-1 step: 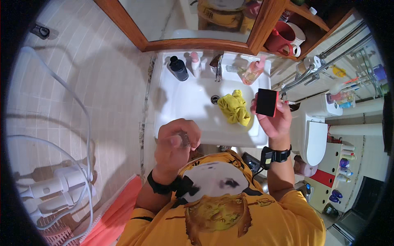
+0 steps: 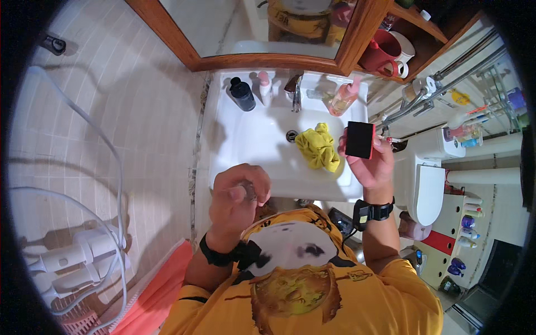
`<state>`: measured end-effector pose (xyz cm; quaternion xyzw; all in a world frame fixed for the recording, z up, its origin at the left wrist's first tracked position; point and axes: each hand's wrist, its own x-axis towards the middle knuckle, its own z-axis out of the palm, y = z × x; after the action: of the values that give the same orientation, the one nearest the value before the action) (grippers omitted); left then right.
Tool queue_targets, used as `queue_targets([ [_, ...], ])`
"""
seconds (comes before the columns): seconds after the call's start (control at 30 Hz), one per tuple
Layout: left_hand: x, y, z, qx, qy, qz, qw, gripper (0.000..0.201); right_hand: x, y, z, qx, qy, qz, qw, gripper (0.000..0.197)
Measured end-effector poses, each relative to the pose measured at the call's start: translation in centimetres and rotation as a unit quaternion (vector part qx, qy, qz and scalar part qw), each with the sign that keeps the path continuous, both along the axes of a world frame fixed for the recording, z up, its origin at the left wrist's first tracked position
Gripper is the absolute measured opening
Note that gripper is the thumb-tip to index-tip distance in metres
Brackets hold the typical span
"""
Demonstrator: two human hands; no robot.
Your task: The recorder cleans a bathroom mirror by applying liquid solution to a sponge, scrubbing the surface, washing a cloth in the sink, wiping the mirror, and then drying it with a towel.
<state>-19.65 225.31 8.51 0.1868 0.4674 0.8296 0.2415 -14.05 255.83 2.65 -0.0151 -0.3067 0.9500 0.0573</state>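
My left hand point(image 2: 239, 195) is closed in front of the sink's near left edge, its fingers curled around a small translucent greyish thing point(image 2: 247, 191) whose kind I cannot make out. Over the sink's right side my right hand point(image 2: 375, 163) grips a flat, square black block with red edges point(image 2: 359, 139), its black face turned up. A crumpled yellow cloth point(image 2: 318, 148) lies in the white sink point(image 2: 254, 151), just left of that block and beside the drain point(image 2: 291, 136).
Along the sink's back stand a black bottle point(image 2: 242, 94), a white bottle with a pink top point(image 2: 265, 88), the faucet point(image 2: 296, 92) and a pink pump bottle point(image 2: 344, 99). A wood-framed mirror point(image 2: 268, 60) hangs above. The toilet point(image 2: 430, 192) is at right, a coral towel point(image 2: 153, 290) lower left.
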Motion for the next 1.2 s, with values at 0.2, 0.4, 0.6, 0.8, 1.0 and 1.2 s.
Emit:
queue_targets([
  [0.2,-0.4,-2.3,-4.1,-0.007,-0.053,0.014,0.998,0.060,-2.9,-1.4,-3.0,-0.053,-0.047,0.060,0.996,0.048],
  [0.4,-0.9,-1.8,-6.7,-0.024,-0.112,0.076,0.991,0.043,-4.5,-3.3,-4.6,-0.033,0.006,0.069,0.997,0.062],
  [0.6,-0.1,0.2,-8.4,-0.135,-0.076,0.125,0.980,0.078,-3.1,-6.9,-4.4,0.023,0.039,0.104,0.994,0.062],
  [0.8,-0.4,3.0,-7.9,-0.060,-0.019,0.184,0.981,0.080,-3.5,-11.7,-2.2,0.018,0.015,0.085,0.996,0.063],
  [1.0,-0.7,2.3,-8.2,-0.049,-0.006,0.174,0.984,0.067,-3.4,-11.0,-4.6,0.106,0.067,0.112,0.986,0.060],
  [1.2,-1.8,1.5,-9.3,-0.097,-0.042,0.172,0.979,0.067,-5.8,-0.3,-17.5,0.823,-0.113,0.087,0.550,0.077],
])
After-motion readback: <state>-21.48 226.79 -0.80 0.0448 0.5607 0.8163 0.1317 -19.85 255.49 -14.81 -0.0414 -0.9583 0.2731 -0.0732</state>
